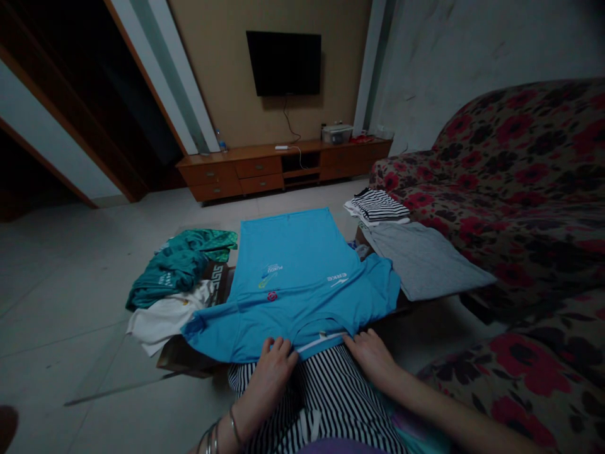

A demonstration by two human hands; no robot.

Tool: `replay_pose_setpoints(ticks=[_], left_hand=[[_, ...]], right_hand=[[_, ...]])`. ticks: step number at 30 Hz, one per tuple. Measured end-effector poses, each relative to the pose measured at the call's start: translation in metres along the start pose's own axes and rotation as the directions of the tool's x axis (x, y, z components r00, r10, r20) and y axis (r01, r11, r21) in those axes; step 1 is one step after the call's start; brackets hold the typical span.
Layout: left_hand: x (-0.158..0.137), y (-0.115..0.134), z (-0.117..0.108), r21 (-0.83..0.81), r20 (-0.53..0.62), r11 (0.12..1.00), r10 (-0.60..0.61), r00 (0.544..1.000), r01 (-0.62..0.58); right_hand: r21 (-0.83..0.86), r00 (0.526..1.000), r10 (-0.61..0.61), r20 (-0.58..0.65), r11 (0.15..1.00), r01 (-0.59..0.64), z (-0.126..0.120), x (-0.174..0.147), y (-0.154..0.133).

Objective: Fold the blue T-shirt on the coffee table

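A blue T-shirt [297,252] lies spread out over a low table, front side up, its collar towards me and its hem at the far end. Small printed logos show on its chest. My left hand [276,359] pinches the shirt's near edge just left of the collar. On the other side of the collar, my right hand [371,353] grips the same edge with its fingers closed. A white strip and a small label show inside the neckline between my hands. Black-and-white striped cloth [331,391] covers my lap below.
Crumpled green clothing [170,274] and a white garment [170,315] lie at the table's left end. To the right are a grey garment [425,255] and folded striped clothes [380,205]. A floral sofa [515,151] borders the right. A TV cabinet [259,170] stands beyond.
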State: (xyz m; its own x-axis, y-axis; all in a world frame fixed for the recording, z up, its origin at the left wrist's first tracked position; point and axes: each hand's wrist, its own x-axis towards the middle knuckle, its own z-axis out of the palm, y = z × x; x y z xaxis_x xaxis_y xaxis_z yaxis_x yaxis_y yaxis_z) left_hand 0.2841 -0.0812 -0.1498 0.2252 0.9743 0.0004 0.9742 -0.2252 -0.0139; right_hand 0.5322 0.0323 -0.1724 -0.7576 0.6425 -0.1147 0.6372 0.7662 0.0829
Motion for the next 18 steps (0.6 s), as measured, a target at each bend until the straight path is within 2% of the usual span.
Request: replay_pose_setpoints(ticks=[2, 5, 9, 13, 18], left_hand=[[-0.002, 0.003, 0.009, 0.003, 0.004, 0.999, -0.051, 0.999, 0.051], [-0.001, 0.004, 0.018, 0.004, 0.091, 0.995, -0.097, 0.991, 0.097], [-0.002, 0.004, 0.015, 0.010, 0.168, 0.991, -0.135, 0.977, 0.135], [-0.006, 0.009, 0.003, -0.001, 0.142, 0.989, -0.149, 0.979, 0.151], [-0.014, 0.016, -0.002, -0.036, 0.065, 0.992, -0.120, 0.991, 0.122]], right_hand=[[-0.011, 1.000, 0.008, 0.009, 1.000, -0.008, 0.000, 0.000, -0.001], [-0.016, 0.998, 0.024, 0.058, 1.000, -0.024, 0.002, 0.000, -0.002], [-0.028, 0.986, 0.111, 0.125, 0.994, -0.108, 0.005, -0.003, 0.005], [-0.019, 0.981, 0.141, 0.135, 0.990, -0.140, 0.003, -0.011, 0.011], [0.041, 0.995, 0.098, 0.006, 0.994, -0.098, 0.000, -0.018, 0.011]])
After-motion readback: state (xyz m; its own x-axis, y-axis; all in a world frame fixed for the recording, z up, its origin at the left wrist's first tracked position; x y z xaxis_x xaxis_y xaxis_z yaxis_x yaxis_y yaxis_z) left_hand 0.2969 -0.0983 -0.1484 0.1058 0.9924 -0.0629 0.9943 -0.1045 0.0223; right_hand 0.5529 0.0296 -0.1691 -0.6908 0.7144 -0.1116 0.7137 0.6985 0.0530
